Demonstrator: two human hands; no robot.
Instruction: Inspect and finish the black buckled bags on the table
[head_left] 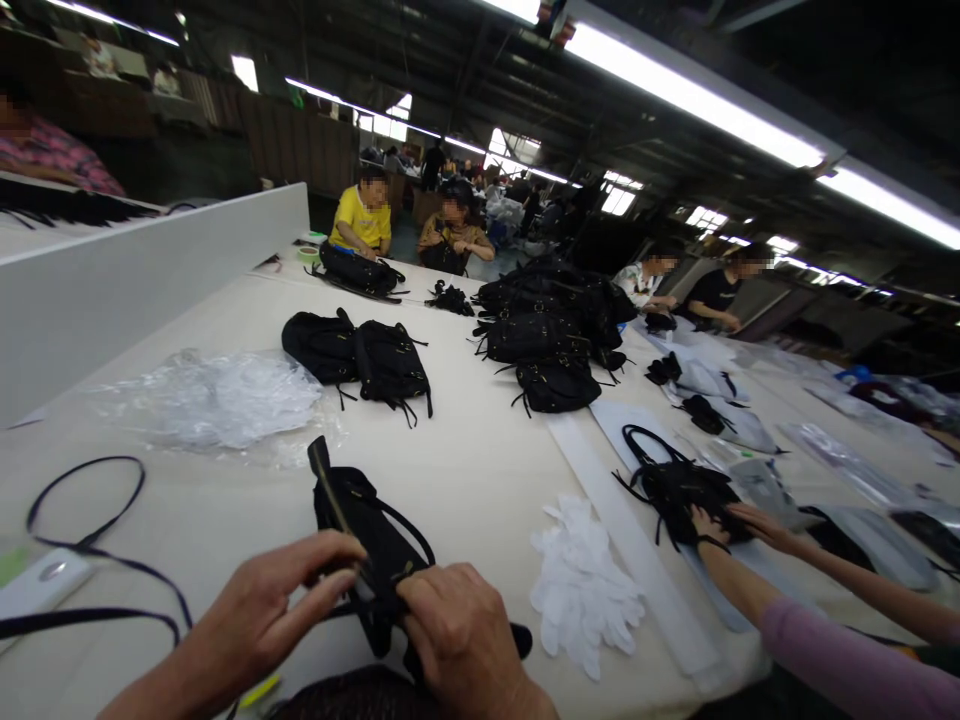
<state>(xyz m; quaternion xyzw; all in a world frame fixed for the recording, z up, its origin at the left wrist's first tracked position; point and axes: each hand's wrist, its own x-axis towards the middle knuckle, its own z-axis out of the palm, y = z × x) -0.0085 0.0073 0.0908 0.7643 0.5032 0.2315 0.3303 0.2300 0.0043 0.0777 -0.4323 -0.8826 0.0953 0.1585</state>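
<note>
A black bag [382, 545] with straps and a zipper lies at the near edge of the table, below the middle of the view. My left hand [277, 600] is at the bag's left side, thumb and fingers pinched near the zipper; whatever lies between them is too small to make out. On the bag's right side rests my right hand [461, 625], its fingers curled over the black fabric and gripping it. A dark strap end sticks up at the bag's upper left. The bag's lower part is partly hidden by my right hand.
White gloves [585, 590] lie right of the bag, clear plastic bags [225, 400] at left. Black bags [555, 320] are piled farther back. At right, a person's hands [709, 525] touch another black bag [675, 485]. A white partition [157, 290] borders the left side.
</note>
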